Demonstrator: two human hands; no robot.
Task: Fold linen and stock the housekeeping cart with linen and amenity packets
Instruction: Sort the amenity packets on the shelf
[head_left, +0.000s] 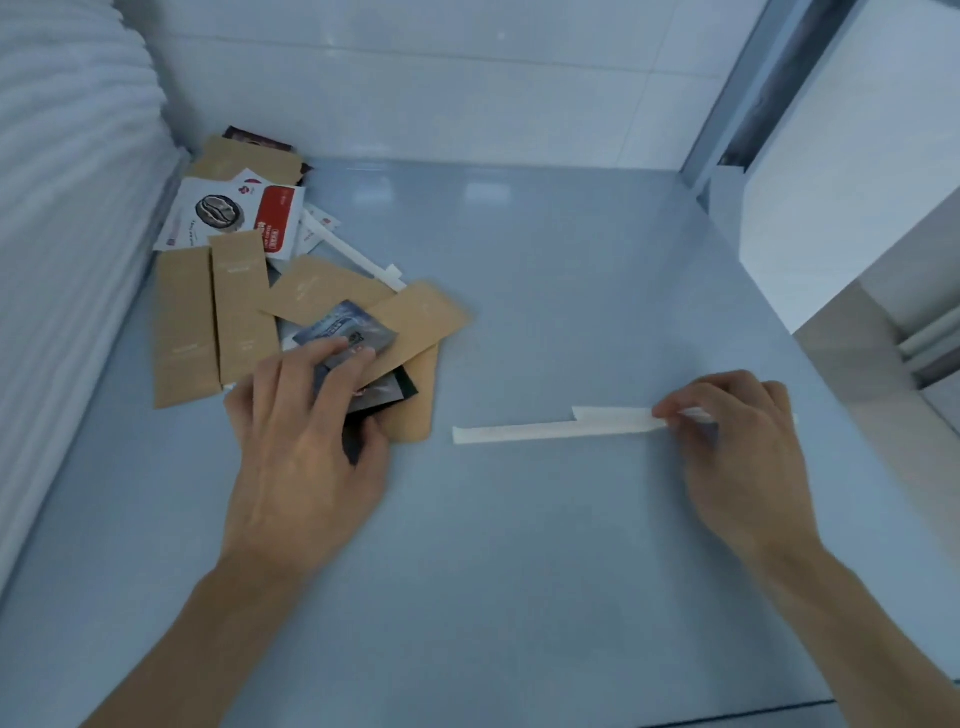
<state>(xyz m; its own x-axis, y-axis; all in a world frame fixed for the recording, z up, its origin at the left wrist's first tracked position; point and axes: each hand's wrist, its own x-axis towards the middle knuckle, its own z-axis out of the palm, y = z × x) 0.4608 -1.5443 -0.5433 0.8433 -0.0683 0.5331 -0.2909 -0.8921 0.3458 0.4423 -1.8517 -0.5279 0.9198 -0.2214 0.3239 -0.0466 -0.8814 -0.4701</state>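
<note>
A heap of amenity packets lies at the left of the grey cart shelf (545, 545): several tan kraft sachets (213, 322), a white coffee packet (213, 215) and a red-and-white packet (275, 221). My left hand (306, 447) rests on the heap's near edge, its fingers closed on a dark grey foil packet (345, 327). My right hand (737, 441) pinches the right end of long white paper-wrapped sticks (550, 428) that lie flat on the shelf. A similar white stick (353, 254) lies in the heap.
Folded white ribbed linen (72, 208) is stacked along the left side. A white tiled wall stands behind the shelf. A metal cart upright (737, 104) rises at the back right, with white panels and a lower ledge (883, 322) beyond the shelf's right edge.
</note>
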